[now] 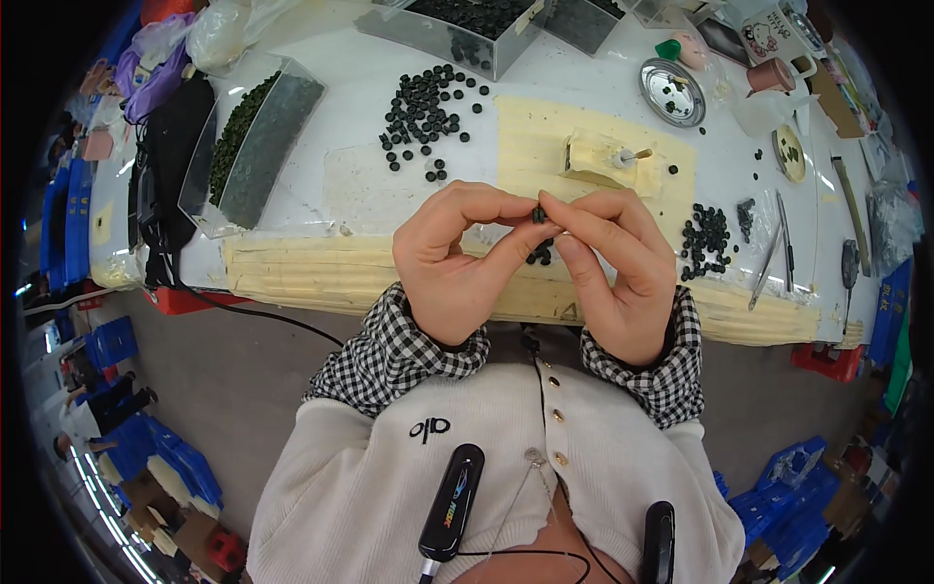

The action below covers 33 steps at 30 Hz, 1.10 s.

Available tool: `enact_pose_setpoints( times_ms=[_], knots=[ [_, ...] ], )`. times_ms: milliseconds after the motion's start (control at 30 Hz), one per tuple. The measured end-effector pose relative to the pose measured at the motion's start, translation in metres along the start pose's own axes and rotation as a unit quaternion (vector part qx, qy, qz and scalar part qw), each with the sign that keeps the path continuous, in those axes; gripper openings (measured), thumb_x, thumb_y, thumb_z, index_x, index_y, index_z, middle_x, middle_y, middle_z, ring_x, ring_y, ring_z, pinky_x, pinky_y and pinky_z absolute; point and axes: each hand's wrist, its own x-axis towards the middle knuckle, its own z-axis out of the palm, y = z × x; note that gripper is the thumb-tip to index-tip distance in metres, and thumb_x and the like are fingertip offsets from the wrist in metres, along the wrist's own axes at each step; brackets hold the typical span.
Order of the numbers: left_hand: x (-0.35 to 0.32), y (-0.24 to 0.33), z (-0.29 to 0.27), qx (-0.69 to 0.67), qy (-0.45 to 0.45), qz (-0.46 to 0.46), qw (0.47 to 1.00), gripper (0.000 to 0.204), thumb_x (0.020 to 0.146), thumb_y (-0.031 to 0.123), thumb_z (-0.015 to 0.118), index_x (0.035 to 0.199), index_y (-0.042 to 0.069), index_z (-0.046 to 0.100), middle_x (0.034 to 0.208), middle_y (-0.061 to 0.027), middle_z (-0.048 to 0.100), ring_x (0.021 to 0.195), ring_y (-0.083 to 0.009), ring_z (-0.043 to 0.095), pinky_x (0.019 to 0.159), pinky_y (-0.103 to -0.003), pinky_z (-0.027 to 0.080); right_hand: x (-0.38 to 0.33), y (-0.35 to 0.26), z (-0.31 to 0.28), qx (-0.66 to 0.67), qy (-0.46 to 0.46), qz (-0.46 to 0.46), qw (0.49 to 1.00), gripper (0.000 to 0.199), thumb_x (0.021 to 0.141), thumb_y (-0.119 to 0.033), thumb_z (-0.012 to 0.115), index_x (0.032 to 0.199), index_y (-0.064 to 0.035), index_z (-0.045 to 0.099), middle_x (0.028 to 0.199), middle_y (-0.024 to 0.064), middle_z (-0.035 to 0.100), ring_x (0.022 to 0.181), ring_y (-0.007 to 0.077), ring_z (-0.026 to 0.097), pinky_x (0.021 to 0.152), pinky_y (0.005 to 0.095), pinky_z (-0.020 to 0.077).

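Observation:
Just over the table's near edge, my left hand (449, 261) and my right hand (625, 268) meet at the fingertips. Between them is a small dark round part (538, 215), pinched by the thumb and forefinger of each hand; its details are mostly covered. Below the fingers, several similar black parts (541, 255) lie on the table, partly hidden by the right hand. A loose pile of black round parts (425, 114) is spread beyond my left hand. Another pile of smaller black pieces (704, 239) sits right of my right hand.
A taped yellowish block with an upright pin (595, 161) stands beyond my hands. Clear bins (275, 146) of dark parts are at left and at the far edge. A round metal dish (671, 92), tweezers (767, 263) and a screwdriver (849, 268) lie at right.

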Motion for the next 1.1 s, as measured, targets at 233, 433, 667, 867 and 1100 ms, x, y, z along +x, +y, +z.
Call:
enact_pose_setpoints(
  times_ms=[233,433,667,867,1100],
  knots=[
    [0.001,0.000,0.001,0.012,0.000,0.011,1.000,0.019,0.072,-0.005,0.076,0.088,-0.003,0.065,0.083,-0.0110,0.066,0.075,-0.0154,0.064,0.067,-0.025,0.051,0.000,0.002,0.001,-0.004,-0.001,0.002,1.000,0.032,0.081,0.005,0.063,0.112,-0.0021,0.067,0.090,0.0095,0.057,0.076,0.0172,0.055,0.065,0.0248,0.0454],
    [-0.001,0.002,-0.001,0.006,-0.022,-0.002,1.000,0.022,0.073,-0.009,0.073,0.092,-0.004,0.063,0.090,-0.0107,0.064,0.082,-0.0156,0.062,0.073,-0.026,0.050,0.000,0.002,0.001,-0.005,-0.003,0.002,1.000,0.032,0.081,0.005,0.063,0.112,-0.0021,0.066,0.089,0.0095,0.057,0.076,0.0172,0.055,0.066,0.0248,0.0450],
    [-0.001,0.002,-0.001,-0.007,-0.030,-0.013,0.999,0.023,0.073,-0.011,0.072,0.092,-0.004,0.062,0.093,-0.0106,0.063,0.086,-0.0160,0.060,0.077,-0.027,0.049,-0.001,0.003,0.000,-0.005,-0.002,-0.003,1.000,0.033,0.081,0.005,0.064,0.113,-0.0019,0.066,0.089,0.0092,0.057,0.076,0.0171,0.055,0.066,0.0246,0.0450],
    [0.005,0.003,-0.006,0.024,-0.051,-0.070,0.996,0.024,0.073,-0.008,0.073,0.095,-0.004,0.063,0.089,-0.0089,0.065,0.081,-0.0143,0.062,0.072,-0.025,0.050,0.000,-0.001,-0.008,-0.035,0.017,0.007,0.999,0.032,0.081,0.004,0.064,0.112,-0.0012,0.066,0.090,0.0099,0.059,0.079,0.0185,0.057,0.070,0.0252,0.0460],
    [0.025,-0.016,-0.046,0.291,0.011,-0.042,0.956,0.021,0.076,-0.003,0.070,0.096,-0.001,0.065,0.082,-0.0114,0.066,0.071,-0.0195,0.066,0.065,-0.028,0.054,-0.019,0.008,-0.037,-0.110,0.114,0.050,0.986,0.023,0.084,0.004,0.061,0.106,0.0034,0.066,0.086,0.0118,0.063,0.081,0.0185,0.061,0.074,0.0259,0.0468]
  ],
)
